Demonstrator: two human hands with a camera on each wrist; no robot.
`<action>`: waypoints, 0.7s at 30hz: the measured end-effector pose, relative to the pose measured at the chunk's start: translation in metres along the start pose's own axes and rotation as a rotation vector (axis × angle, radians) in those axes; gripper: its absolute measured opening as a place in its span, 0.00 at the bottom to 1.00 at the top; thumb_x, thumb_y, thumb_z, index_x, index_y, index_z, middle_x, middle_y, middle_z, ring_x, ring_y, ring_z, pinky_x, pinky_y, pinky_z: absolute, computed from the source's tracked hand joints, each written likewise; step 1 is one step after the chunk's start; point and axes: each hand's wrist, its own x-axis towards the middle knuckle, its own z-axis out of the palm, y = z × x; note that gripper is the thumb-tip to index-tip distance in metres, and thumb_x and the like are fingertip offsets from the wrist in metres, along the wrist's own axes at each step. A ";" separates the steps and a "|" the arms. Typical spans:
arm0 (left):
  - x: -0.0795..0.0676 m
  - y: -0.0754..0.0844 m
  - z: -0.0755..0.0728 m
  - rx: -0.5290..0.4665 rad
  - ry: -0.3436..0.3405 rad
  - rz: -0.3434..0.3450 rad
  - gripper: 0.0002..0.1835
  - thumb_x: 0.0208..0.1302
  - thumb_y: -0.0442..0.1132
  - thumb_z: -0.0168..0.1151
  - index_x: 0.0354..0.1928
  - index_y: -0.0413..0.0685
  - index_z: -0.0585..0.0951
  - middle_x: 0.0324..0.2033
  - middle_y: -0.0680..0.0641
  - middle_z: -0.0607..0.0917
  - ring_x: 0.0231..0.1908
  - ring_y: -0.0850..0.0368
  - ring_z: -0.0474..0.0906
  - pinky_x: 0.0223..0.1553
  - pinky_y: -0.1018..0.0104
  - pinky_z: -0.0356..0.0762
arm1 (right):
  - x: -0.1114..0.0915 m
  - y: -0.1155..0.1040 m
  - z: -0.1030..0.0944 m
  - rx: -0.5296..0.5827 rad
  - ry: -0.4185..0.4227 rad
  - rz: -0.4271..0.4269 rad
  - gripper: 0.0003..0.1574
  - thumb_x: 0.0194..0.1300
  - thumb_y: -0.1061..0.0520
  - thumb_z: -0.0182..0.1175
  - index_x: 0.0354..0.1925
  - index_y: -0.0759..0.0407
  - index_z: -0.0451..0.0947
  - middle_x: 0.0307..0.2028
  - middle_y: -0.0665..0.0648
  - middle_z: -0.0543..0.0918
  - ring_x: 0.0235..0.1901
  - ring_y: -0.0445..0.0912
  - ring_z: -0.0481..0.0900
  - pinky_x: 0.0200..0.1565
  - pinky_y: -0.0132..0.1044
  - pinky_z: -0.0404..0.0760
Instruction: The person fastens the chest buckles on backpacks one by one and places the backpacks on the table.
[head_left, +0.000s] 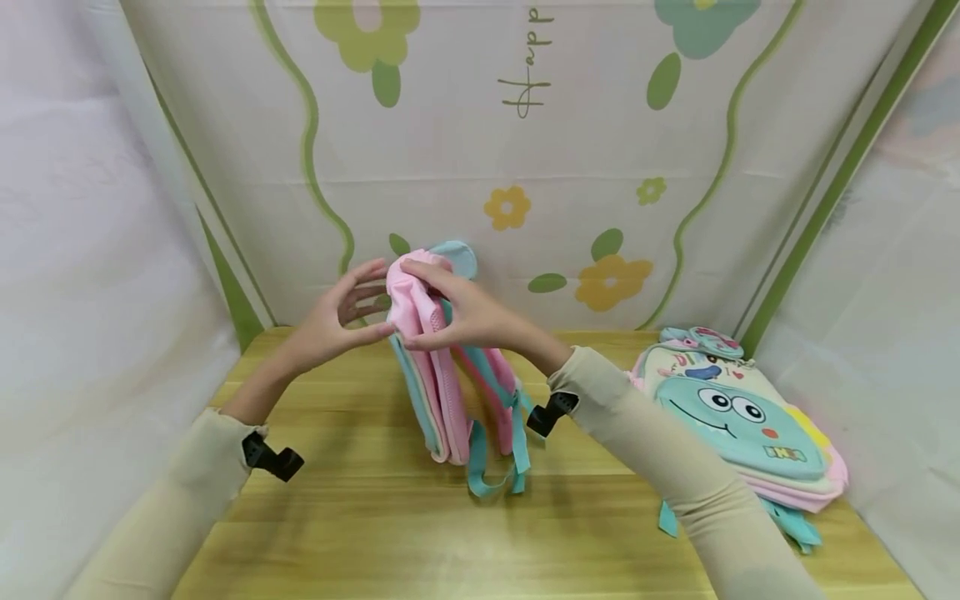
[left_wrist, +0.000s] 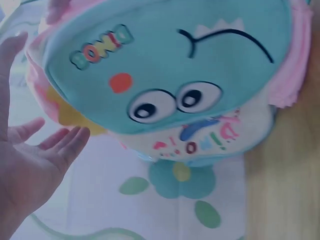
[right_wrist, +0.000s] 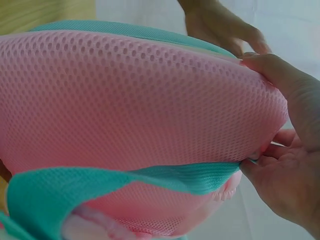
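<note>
A child's backpack (head_left: 427, 333) with a pink side stands upright on the table in the head view, its edge turned to me. Its teal front pocket (left_wrist: 165, 65), with a cartoon dinosaur face, shows in the left wrist view. My right hand (head_left: 483, 312) grips the bag's upper end with thumb and fingers. The right wrist view shows the pink mesh back panel (right_wrist: 125, 100) and a teal strap (right_wrist: 200, 177) under that hand (right_wrist: 295, 150). On the bag's other side my left hand (head_left: 330, 321) holds its fingers spread, thumb tip at the pink fabric.
A second backpack (head_left: 750, 417), also with a dinosaur face, lies front up on the right of the wooden table (head_left: 337, 517). Behind stands a cloth wall (head_left: 450, 142) with printed flowers. White cloth (head_left: 97, 292) hangs on both sides.
</note>
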 end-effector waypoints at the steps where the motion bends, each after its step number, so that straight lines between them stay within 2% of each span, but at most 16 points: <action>1: 0.002 0.003 -0.001 0.008 0.014 0.002 0.46 0.64 0.31 0.69 0.80 0.47 0.55 0.74 0.41 0.65 0.71 0.41 0.66 0.70 0.50 0.69 | 0.000 0.000 0.001 0.003 0.001 -0.002 0.65 0.55 0.44 0.77 0.80 0.50 0.53 0.76 0.53 0.64 0.69 0.44 0.67 0.68 0.42 0.73; 5: 0.009 0.011 -0.002 0.076 0.033 0.001 0.46 0.61 0.34 0.73 0.78 0.48 0.59 0.74 0.45 0.65 0.71 0.44 0.67 0.69 0.52 0.71 | 0.001 0.003 0.005 0.019 0.002 0.010 0.68 0.55 0.45 0.77 0.81 0.51 0.48 0.77 0.54 0.61 0.70 0.45 0.67 0.69 0.42 0.72; 10: 0.010 0.012 -0.005 0.123 0.034 -0.007 0.43 0.60 0.34 0.74 0.76 0.49 0.64 0.72 0.46 0.66 0.71 0.45 0.67 0.69 0.49 0.70 | -0.001 0.006 0.009 0.040 -0.027 0.056 0.74 0.55 0.42 0.77 0.83 0.46 0.38 0.81 0.51 0.53 0.74 0.43 0.62 0.70 0.44 0.71; 16: 0.005 0.012 -0.012 0.153 0.028 -0.023 0.42 0.61 0.33 0.72 0.76 0.48 0.64 0.72 0.45 0.65 0.71 0.44 0.65 0.69 0.50 0.69 | -0.007 0.014 0.014 0.024 -0.086 0.044 0.79 0.53 0.39 0.77 0.82 0.44 0.32 0.82 0.45 0.41 0.80 0.41 0.45 0.77 0.47 0.58; 19: 0.004 0.012 -0.015 0.164 0.028 -0.030 0.42 0.62 0.33 0.72 0.76 0.48 0.64 0.73 0.44 0.64 0.71 0.43 0.65 0.69 0.55 0.70 | -0.012 0.020 0.017 0.013 -0.109 0.046 0.80 0.52 0.38 0.78 0.82 0.44 0.31 0.82 0.45 0.39 0.80 0.44 0.45 0.77 0.49 0.59; 21: 0.004 0.012 -0.017 0.159 0.029 -0.037 0.41 0.62 0.33 0.71 0.76 0.48 0.64 0.73 0.44 0.65 0.71 0.43 0.65 0.68 0.64 0.72 | -0.016 0.024 0.018 0.002 -0.120 0.055 0.81 0.52 0.37 0.78 0.83 0.42 0.32 0.82 0.44 0.40 0.80 0.45 0.48 0.76 0.50 0.61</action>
